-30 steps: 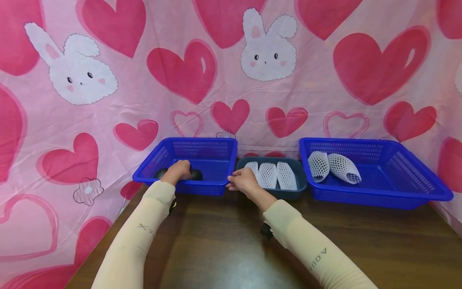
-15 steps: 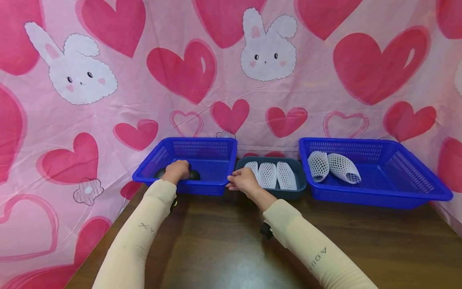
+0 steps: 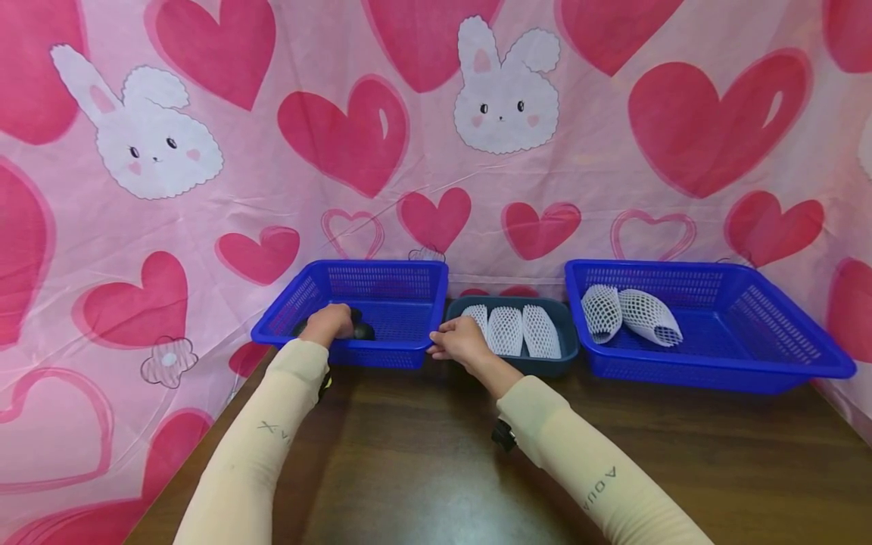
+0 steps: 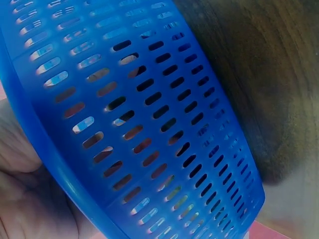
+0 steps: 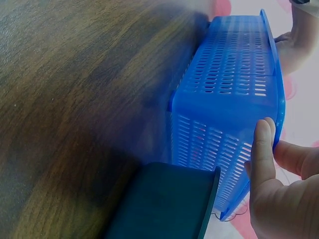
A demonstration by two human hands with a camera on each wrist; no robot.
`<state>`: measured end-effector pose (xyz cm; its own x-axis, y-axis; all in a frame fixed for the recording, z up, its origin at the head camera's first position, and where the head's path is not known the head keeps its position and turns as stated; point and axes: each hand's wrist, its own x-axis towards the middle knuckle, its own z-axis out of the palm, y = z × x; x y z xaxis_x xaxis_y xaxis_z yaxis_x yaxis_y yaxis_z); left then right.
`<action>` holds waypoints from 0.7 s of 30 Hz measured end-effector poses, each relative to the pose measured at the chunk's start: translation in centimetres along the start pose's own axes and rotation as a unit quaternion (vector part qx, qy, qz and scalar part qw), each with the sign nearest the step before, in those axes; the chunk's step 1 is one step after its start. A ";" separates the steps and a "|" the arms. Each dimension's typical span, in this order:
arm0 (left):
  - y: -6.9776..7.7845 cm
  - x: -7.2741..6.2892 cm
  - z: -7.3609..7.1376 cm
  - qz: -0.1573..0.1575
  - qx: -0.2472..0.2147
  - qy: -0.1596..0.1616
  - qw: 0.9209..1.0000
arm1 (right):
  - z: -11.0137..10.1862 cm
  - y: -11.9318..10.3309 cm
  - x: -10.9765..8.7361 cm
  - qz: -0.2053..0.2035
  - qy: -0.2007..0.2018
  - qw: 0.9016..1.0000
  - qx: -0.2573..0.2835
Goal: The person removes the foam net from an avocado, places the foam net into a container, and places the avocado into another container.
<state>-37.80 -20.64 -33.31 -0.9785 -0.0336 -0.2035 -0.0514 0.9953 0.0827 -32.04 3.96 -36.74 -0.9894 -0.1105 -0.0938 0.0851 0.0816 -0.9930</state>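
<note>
My left hand (image 3: 328,324) reaches over the front rim into the left blue basket (image 3: 409,345), its fingers down among dark, rounded fruit that look like avocados (image 3: 364,331). Its fingertips are hidden, and I cannot tell whether they hold one. In the left wrist view the palm (image 4: 35,209) shows behind the basket's slotted wall (image 4: 144,114). My right hand (image 3: 463,341) pinches the same basket's rim at the front right corner; in the right wrist view, thumb (image 5: 294,157) and fingers (image 5: 262,149) lie on opposite sides of the rim.
A dark green tray (image 3: 571,350) with three white foam net sleeves (image 3: 506,331) stands beside that basket. Further right, another blue basket (image 3: 715,378) contains two net sleeves (image 3: 647,316). All stand on a brown wooden table (image 3: 422,454) before a pink heart-print cloth (image 3: 586,174).
My left hand has shifted slightly left inside the basket, and the dark fruit beside it has shifted slightly left too. My right hand keeps its place on the rim.
</note>
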 end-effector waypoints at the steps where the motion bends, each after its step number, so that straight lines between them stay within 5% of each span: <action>1: -0.1 0.0 0.0 -0.001 -0.001 -0.002 1.000 | 0.0 0.0 0.0 -0.001 0.000 1.000 0.000; 21: -0.8 0.4 -0.6 0.044 0.000 -0.048 0.998 | -0.1 -0.1 -0.1 -0.006 -0.005 1.000 -0.001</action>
<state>-38.29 -21.49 -32.83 -0.9559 0.0627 -0.2869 0.0337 0.9939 0.1051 -31.93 4.05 -36.59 -0.9891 -0.1218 -0.0822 0.0725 0.0827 -0.9939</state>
